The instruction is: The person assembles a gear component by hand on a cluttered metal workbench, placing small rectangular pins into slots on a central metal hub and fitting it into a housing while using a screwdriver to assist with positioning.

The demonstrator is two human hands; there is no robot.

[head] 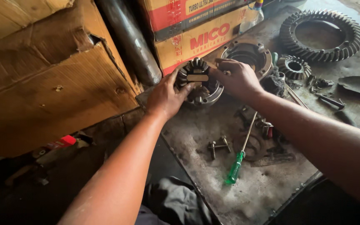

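Both hands, left hand (165, 98) and right hand (238, 79), fingers clamped on gear case (198, 81). Greasy grip, heavy case could slip, pinch fingers.

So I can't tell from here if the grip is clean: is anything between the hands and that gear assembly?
Nothing visible. The left hand rests directly on the near left side of the gear assembly, and the right hand touches its right side. The loose bolts and the green-handled screwdriver lie nearer on the metal sheet, clear of both.
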